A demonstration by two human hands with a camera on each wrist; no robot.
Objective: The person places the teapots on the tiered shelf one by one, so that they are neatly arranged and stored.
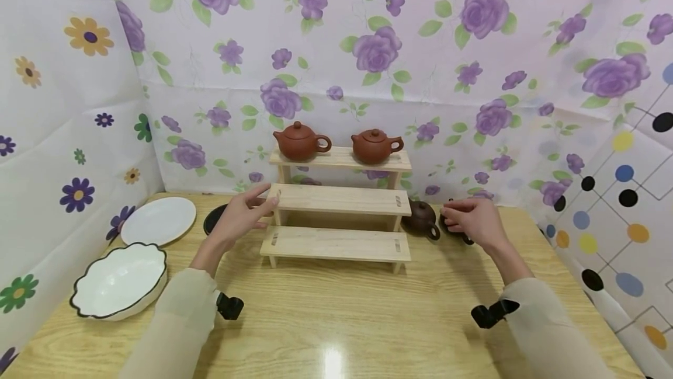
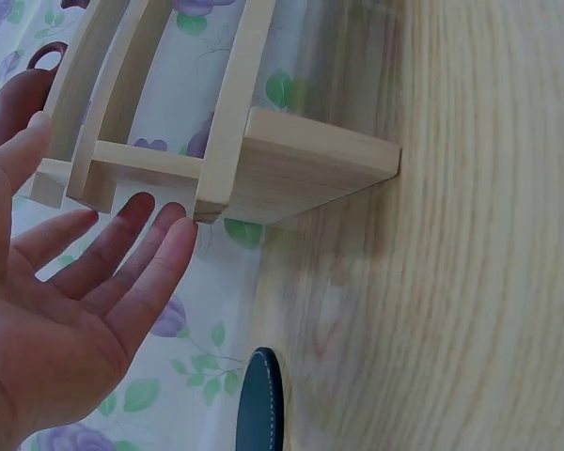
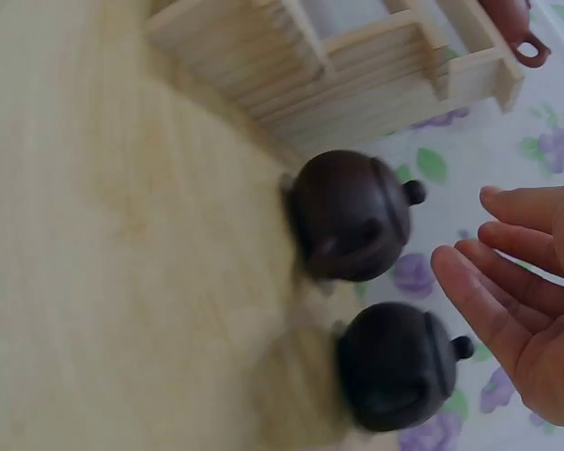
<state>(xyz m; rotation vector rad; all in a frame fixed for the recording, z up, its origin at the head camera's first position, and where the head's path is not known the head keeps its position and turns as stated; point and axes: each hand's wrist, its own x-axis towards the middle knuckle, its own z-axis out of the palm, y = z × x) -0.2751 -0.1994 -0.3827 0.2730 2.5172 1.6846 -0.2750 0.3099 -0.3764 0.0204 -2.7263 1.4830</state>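
A wooden three-step stand (image 1: 342,199) carries two reddish-brown clay teapots (image 1: 297,144) (image 1: 374,148) on its top step. My left hand (image 1: 242,218) is at the stand's left end, fingers loosely extended and holding nothing; in the left wrist view its fingertips (image 2: 183,240) overlap the end of a step. Right of the stand, a dark brown teapot (image 3: 348,218) and a blackish teapot (image 3: 395,368) sit on the table. My right hand (image 1: 473,222) hovers over the blackish one, fingers apart and nothing between them, partly hiding that pot in the head view.
At the left lie a white oval plate (image 1: 158,222) and a white scalloped bowl (image 1: 120,282) with a dark rim. A dark round flat piece with a stitched edge (image 2: 260,404) is behind my left hand. Flowered cloth (image 1: 336,34) walls the table's back and sides.
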